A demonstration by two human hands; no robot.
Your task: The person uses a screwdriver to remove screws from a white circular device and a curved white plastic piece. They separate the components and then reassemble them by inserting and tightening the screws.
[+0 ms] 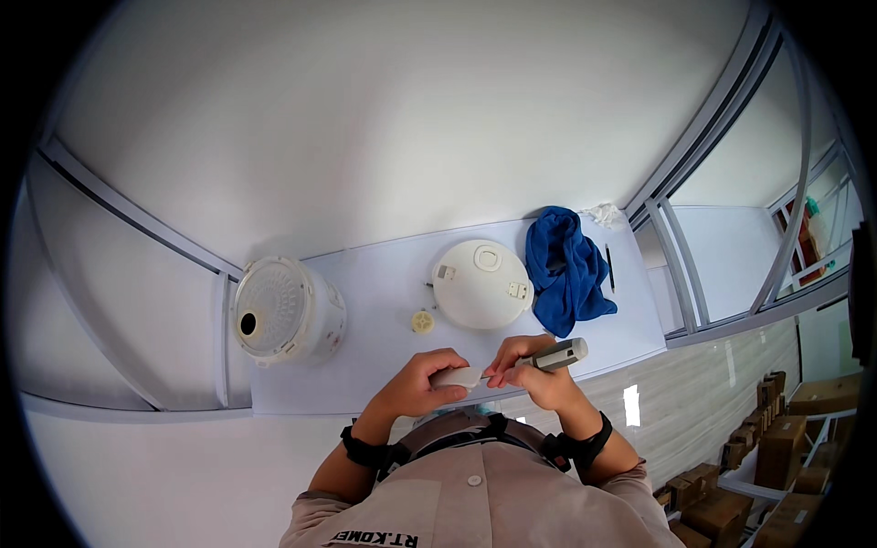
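My left hand (427, 384) is closed around a small white plastic part (457, 377) with a rounded end, held over the table's near edge. My right hand (530, 373) grips a screwdriver (560, 354) with a thick grey and white handle. The screwdriver's thin shaft points left, toward the white part; whether its tip touches cannot be made out. Beyond my hands lies a round white lid (482, 290) with small fittings on its face. A small cream round piece (422, 321) sits to the lid's left.
A white rice-cooker-like body (290, 310) stands at the table's left end. On the right are a crumpled blue cloth (568, 270), a thin black pen-like tool (610, 268) and white tissue (603, 215). Framed partitions flank the table (384, 274); cardboard boxes (779, 451) stand at lower right.
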